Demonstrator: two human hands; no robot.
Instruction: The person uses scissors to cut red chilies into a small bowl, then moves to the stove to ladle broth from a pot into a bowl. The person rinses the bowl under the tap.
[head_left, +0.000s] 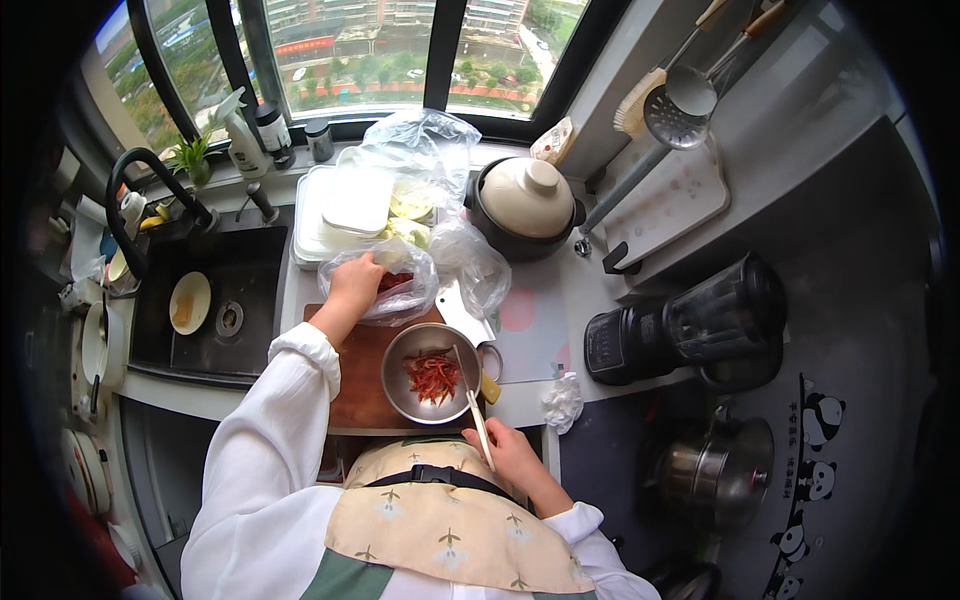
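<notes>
My left hand (358, 285) is at the opening of a clear plastic bag (416, 289) with dried red chillies (395, 280) inside. Its fingertips are partly hidden, so what they grip does not show. In my right hand (511, 453) is a slim utensil (480, 427) with a white handle and a thin metal end, possibly scissors. Its metal end reaches into a steel bowl (393, 384), beside a heap of dried red chilli pieces (433, 376). The bowl sits on a brown wooden cutting board (352, 394). Behind the bowl, a pale flat blade (459, 313) lies partly under plastic.
White lidded containers (358, 201) and wrapped greens (409, 231) stand behind the bag. A lidded clay pot (525, 202) is behind right, a black blender (682, 322) right, near crumpled tissue (562, 401). A steel pot (720, 472) stands on the hob. At left, a sink (247, 255) holds a plate (190, 300).
</notes>
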